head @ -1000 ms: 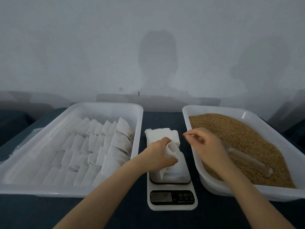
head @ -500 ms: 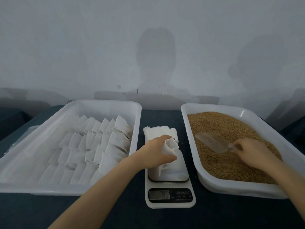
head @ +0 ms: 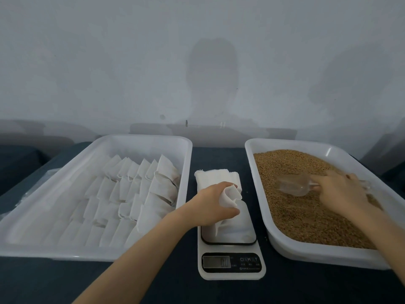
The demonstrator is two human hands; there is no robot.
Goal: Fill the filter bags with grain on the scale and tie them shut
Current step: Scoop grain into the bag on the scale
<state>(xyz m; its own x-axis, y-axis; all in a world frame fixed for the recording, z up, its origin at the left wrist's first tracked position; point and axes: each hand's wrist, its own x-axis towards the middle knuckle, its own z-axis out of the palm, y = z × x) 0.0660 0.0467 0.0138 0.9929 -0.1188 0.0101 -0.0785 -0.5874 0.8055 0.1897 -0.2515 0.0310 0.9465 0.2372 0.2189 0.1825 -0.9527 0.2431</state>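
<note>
Over the scale (head: pixel 231 263) at the middle of a dark blue table (head: pixel 219 154), our left hand (head: pixel 210 202) curls round the neck of a white filter bag (head: pixel 237 226), pinching its crumpled mouth open. The soft, papery bag runs lengthwise from the near edge of the weighing plate to the far edge, base down on the plate and mouth lifted up and to the right. Our right hand (head: pixel 341 194) grips the handle of a clear plastic scoop (head: pixel 293 185), which lies crosswise on the golden-brown grain (head: pixel 295 216) with its rounded bowl pointing left, toward the scale. The grain fills a smooth white tray (head: pixel 306 253) with rounded corners, just right of the scale. On the left, a matching tray (head: pixel 43 256) holds overlapping rows of white bags (head: pixel 131 194). A flat stack of bags (head: pixel 214 174) sits just behind the scale, in the narrow lane between the two trays.
</note>
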